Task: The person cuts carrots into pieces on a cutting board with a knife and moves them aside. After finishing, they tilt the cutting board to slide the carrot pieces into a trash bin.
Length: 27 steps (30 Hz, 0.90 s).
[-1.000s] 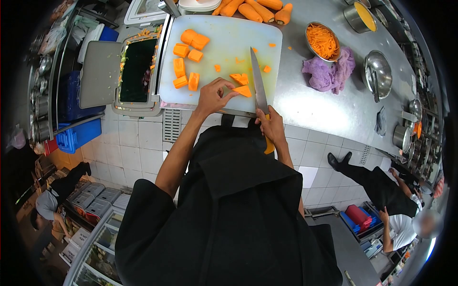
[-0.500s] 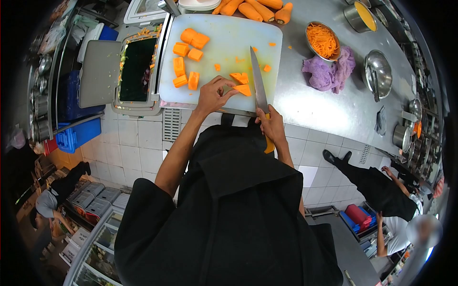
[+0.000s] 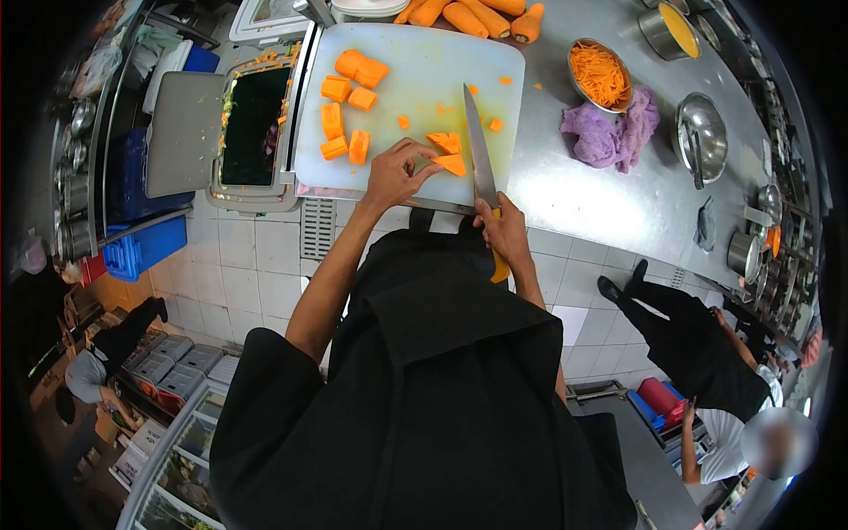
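A white cutting board (image 3: pixel 424 71) lies under both hands in the head view. My left hand (image 3: pixel 395 177) is closed in a pinch at the tip of a wedge-shaped carrot piece (image 3: pixel 452 165). Beside that wedge lie other cut carrot pieces (image 3: pixel 444 141). My right hand (image 3: pixel 505 231) grips the yellow handle of a large kitchen knife (image 3: pixel 479 146). Its blade rests along the board just right of the wedge, pointing away from me. Several orange carrot chunks (image 3: pixel 360 99) sit on the board's left half, and small scraps are scattered on the right.
Peeled whole carrots (image 3: pixel 465 19) lie beyond the board. On the steel counter (image 3: pixel 565 194) are a bowl of shredded carrot (image 3: pixel 601 75), a purple cloth (image 3: pixel 590 137) and a metal bowl (image 3: pixel 700 132). An open waste bin (image 3: pixel 256 132) stands left. One person (image 3: pixel 707 344) is at right, another (image 3: pixel 88 375) at left.
My hands, the knife and the carrot pieces hold nearly the same positions. The person at the right has shifted slightly, moving a foot and an arm.
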Each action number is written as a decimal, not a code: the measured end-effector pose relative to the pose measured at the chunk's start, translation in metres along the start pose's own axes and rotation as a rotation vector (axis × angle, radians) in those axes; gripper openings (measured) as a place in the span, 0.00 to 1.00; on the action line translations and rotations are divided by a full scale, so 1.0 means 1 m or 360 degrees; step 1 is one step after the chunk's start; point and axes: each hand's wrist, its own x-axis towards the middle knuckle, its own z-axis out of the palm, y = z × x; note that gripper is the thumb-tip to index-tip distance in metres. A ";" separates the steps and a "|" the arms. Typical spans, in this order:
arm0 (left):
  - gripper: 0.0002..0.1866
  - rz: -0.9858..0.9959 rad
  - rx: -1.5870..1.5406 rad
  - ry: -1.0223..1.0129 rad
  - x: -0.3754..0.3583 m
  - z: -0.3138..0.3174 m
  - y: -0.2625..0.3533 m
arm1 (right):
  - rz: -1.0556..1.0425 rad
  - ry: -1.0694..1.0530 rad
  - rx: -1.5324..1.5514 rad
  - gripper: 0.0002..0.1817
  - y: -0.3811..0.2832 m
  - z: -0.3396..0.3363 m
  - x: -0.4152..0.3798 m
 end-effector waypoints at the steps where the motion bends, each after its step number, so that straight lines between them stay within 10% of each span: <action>1: 0.12 0.0000 0.0000 0.0000 0.000 0.000 0.000 | 0.0004 0.0004 -0.0006 0.20 0.000 0.000 0.000; 27: 0.17 -0.0040 -0.0397 0.0150 -0.004 -0.004 -0.013 | -0.0051 -0.0009 0.0003 0.23 0.004 0.001 0.002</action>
